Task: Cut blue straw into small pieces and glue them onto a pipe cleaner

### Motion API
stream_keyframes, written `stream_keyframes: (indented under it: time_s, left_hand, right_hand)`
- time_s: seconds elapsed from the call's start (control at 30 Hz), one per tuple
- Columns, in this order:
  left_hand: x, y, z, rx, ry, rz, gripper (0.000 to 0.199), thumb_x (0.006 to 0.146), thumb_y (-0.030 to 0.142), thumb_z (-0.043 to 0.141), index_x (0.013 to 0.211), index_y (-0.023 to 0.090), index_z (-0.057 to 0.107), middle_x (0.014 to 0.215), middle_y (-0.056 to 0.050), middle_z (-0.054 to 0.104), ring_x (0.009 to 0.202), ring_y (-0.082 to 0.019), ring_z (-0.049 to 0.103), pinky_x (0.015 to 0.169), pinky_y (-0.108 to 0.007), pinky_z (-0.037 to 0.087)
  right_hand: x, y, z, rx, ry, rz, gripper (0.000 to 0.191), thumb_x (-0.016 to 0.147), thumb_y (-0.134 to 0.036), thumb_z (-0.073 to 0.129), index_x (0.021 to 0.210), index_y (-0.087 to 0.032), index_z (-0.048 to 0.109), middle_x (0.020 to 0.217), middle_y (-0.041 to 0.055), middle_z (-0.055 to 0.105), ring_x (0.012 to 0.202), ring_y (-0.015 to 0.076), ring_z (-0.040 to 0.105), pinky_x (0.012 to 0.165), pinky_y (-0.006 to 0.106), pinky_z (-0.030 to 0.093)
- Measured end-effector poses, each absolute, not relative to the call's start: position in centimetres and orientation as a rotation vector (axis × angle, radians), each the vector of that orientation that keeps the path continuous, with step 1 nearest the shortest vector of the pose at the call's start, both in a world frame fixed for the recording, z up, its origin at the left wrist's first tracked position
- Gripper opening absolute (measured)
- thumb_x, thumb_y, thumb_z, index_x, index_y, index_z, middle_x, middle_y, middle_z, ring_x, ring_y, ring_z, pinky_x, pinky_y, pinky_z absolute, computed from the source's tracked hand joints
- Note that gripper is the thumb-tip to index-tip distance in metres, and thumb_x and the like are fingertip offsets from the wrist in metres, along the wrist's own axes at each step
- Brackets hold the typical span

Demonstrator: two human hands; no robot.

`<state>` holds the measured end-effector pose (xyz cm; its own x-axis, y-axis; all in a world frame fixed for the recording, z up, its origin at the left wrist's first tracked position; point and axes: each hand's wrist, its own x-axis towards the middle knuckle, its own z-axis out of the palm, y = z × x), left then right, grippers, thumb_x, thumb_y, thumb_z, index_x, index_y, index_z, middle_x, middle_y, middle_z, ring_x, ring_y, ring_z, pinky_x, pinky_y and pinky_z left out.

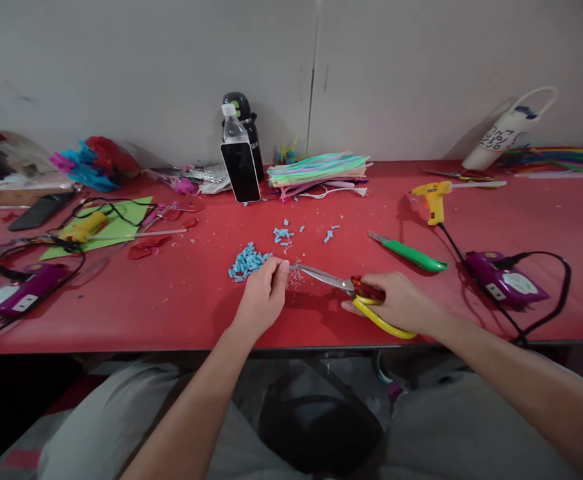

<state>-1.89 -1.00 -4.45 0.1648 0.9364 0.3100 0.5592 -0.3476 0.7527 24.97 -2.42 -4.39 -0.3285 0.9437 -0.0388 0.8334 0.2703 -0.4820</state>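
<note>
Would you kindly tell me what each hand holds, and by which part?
Right hand: scissors, by the handles. Left hand: apparently a thin blue piece, pinched behind its protruding end.

A craft workshop
A red worktop carries a glue gun, pipe cleaners, a utility knife and small blue snippets.

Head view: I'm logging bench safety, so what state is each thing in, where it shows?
Scissors, in the right hand, blades nearly together
Blue strip, pinched in the left hand
Green utility knife, blade out
Right glue gun, glue stick inserted
Left glue gun, lying on green paper
Smartphone, propped upright, screen dark
Clear plastic bottle, upright, capped
Black flask, upright, lid on
White tumbler, handle up
</note>
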Motion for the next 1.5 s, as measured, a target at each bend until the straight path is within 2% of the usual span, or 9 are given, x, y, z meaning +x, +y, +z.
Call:
stream_keyframes:
  time_s: [0.7,0.93,1.5]
  left_hand:
    - [-1.75,-1.13,-4.29,1.958,1.396,1.048,0.031,0.100,0.034,0.036,0.074,0.019,0.045,0.064,0.003,0.049,0.057,-0.011,0.046,0.059,-0.026,0.035]
    - [-1.83,-1.20,-4.28,1.950,1.401,1.053,0.031,0.100,0.034,0.037,0.074,0.019,0.046,0.064,0.003,0.048,0.057,-0.010,0.045,0.058,-0.026,0.035]
    - [-1.70,-1.17,-4.21,1.948,1.408,1.048,0.033,0.100,0.034,0.036,0.072,0.019,0.046,0.063,0.002,0.049,0.057,-0.012,0.046,0.059,-0.027,0.035]
  right_hand:
    - [24.81,-2.21,-4.74,-1.689,-2.339,0.514,0.044,0.079,-0.062,0.060,0.065,-0.022,0.048,0.057,-0.0018,0.053,0.051,0.0118,0.039,0.050,0.025,0.024]
    - [24.99,-2.44,-4.57,-1.678,-2.288,0.516,0.047,0.077,-0.061,0.062,0.063,-0.021,0.041,0.055,-0.0033,0.047,0.051,0.0109,0.035,0.048,0.024,0.023]
    - [24.61,-2.40,-4.54,-1.733,-2.323,0.489,0.041,0.078,-0.062,0.059,0.068,-0.022,0.055,0.059,0.0005,0.056,0.051,0.0124,0.042,0.050,0.025,0.024]
